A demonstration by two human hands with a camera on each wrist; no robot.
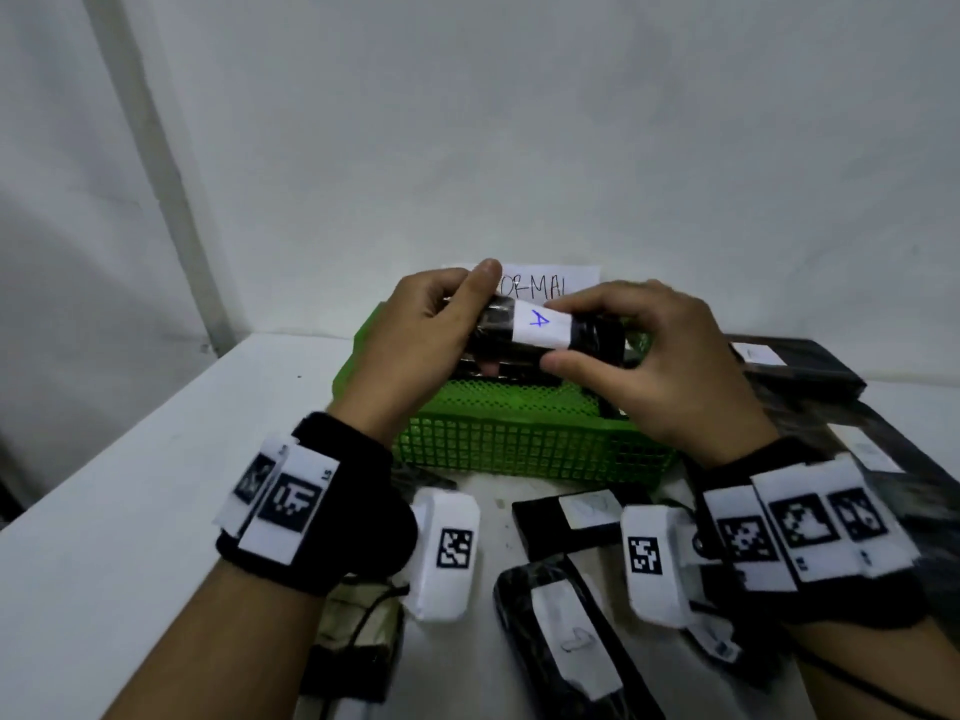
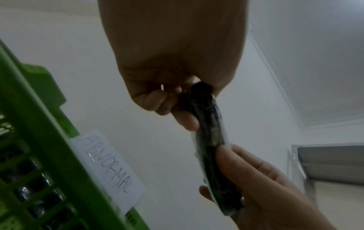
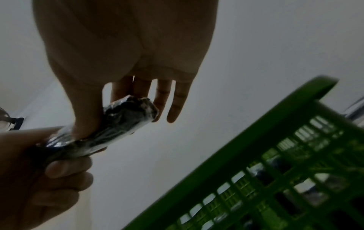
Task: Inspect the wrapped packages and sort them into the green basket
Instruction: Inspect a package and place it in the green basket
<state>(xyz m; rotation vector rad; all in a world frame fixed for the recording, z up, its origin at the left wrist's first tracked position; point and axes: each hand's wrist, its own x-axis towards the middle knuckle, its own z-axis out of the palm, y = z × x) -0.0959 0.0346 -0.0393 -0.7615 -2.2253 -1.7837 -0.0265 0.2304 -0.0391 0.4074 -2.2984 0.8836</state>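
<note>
Our left hand (image 1: 415,324) curls round one end of the package (image 1: 540,332), thumb on top. Our right hand (image 1: 644,356) pinches the other end between thumb and forefinger, the other fingers splayed loose in the right wrist view. The package (white label marked "A") hangs at frame centre, above the basket (image 1: 524,444). The slick wrap could slide from that light right pinch, we judge, and drop in unchecked. More packages (image 1: 571,517) lie lower centre.

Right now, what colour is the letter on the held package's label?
Blue, on the white label of the black package; head view shows it best.
</note>
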